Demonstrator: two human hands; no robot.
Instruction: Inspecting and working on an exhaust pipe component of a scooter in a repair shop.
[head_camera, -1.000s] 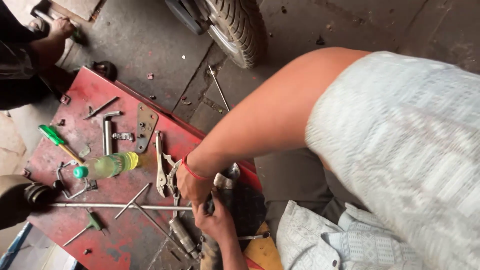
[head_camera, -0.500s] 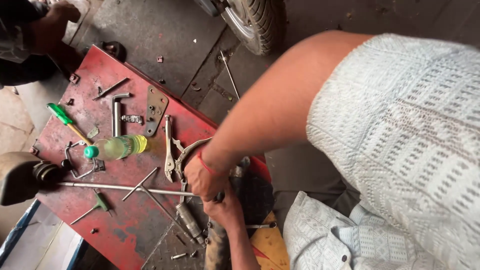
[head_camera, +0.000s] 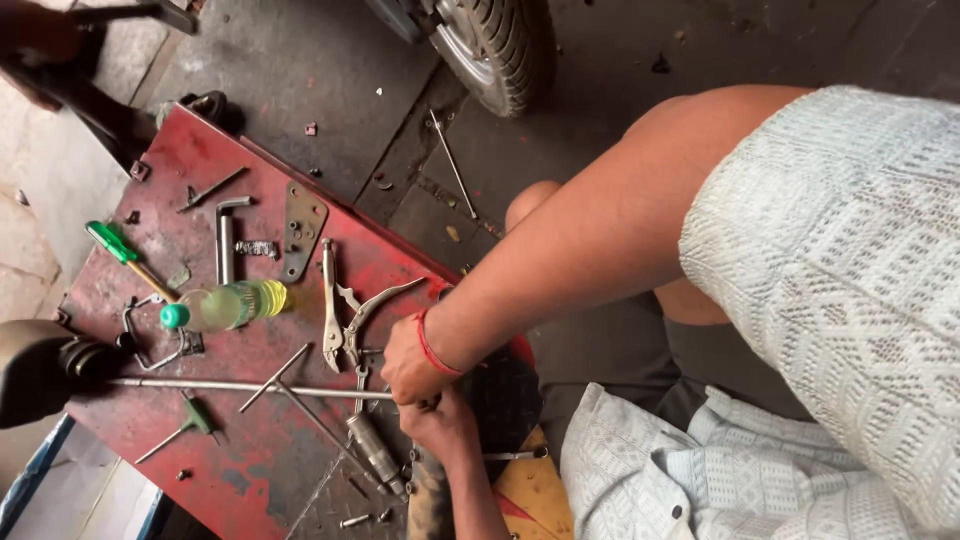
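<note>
Our right hand (head_camera: 408, 362), a red thread round its wrist, is curled tight over the near end of a long steel rod (head_camera: 240, 386); the fingers wrap down out of view. That arm comes in from the far right, bare, sloping down across a grey patterned sleeve. Our left hand (head_camera: 440, 420) sits directly beneath and touching the right one, fingers folded together, but we cannot tell what it clamps. Its forearm rises from the near edge. From our grip the rod runs left across a red metal tray (head_camera: 250, 480) to a dark round grip (head_camera: 35, 368) at the left edge. Just beside our right knuckles lie locking pliers (head_camera: 372, 312); farther left a plastic bottle of yellow liquid (head_camera: 225, 305) lies on its side, a green-handled screwdriver (head_camera: 120, 250) beyond it. A tyre (head_camera: 495, 45) stands at the far edge
</note>
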